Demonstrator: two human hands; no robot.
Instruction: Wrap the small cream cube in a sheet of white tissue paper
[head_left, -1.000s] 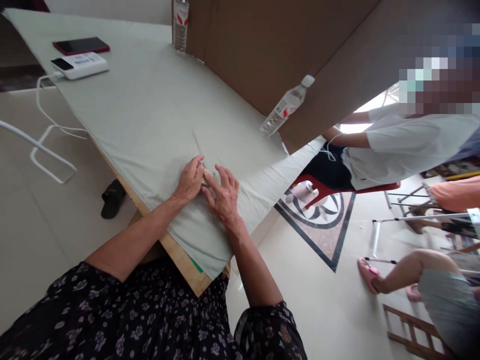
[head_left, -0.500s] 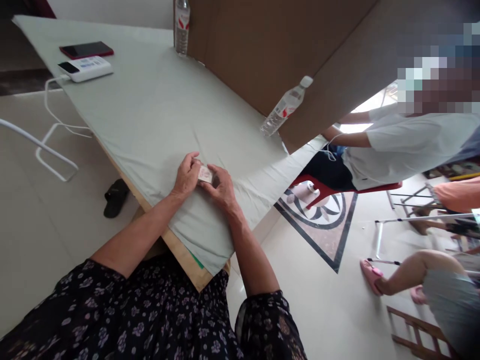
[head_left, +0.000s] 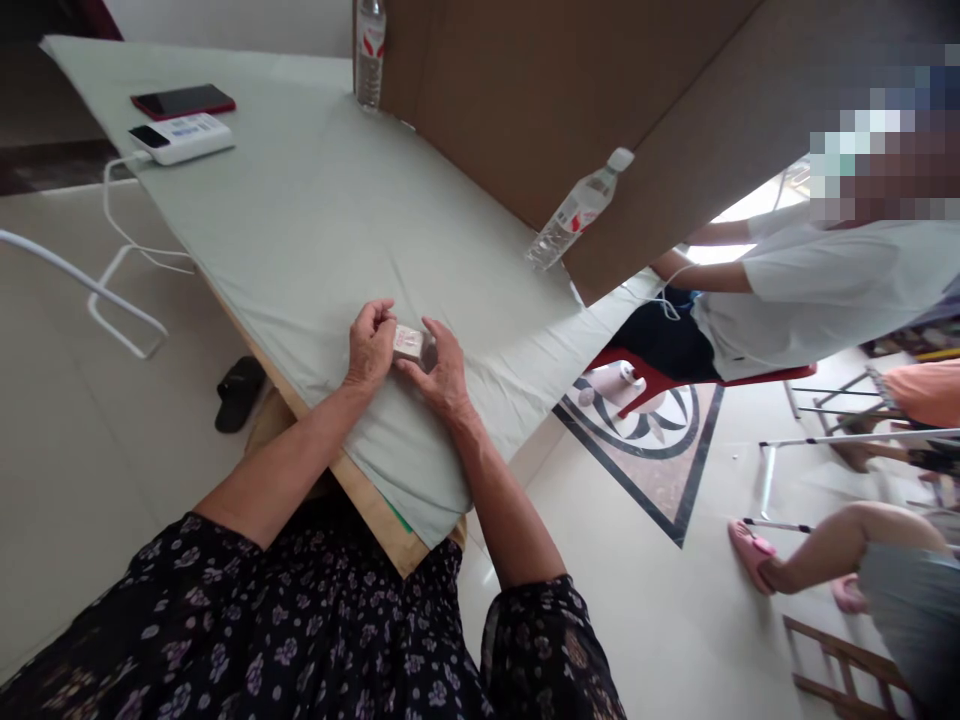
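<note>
A small box (head_left: pixel 409 342) with a whitish top and red print lies between my hands, low over the near part of the table. My left hand (head_left: pixel 370 348) has its fingers curled around the box's left end. From the other side, my right hand (head_left: pixel 444 376) grips it, thumb along the near edge and forefinger by the far corner. A greyish, see-through-looking part shows at the right end, inside my right hand's grasp. What the box contains is hidden.
The table's pale green cloth (head_left: pixel 300 200) carries a phone (head_left: pixel 184 101), a white device (head_left: pixel 182 138) with a cable, and two water bottles, one upright (head_left: pixel 370 60), one tilted (head_left: pixel 577 212) against a cardboard panel (head_left: pixel 495 100). A person in a white shirt (head_left: pixel 810 290) sits at right.
The fingers of my right hand have spread a little and shifted on the box. More of the box's top and its right end now show. The whole view has moved slightly.
</note>
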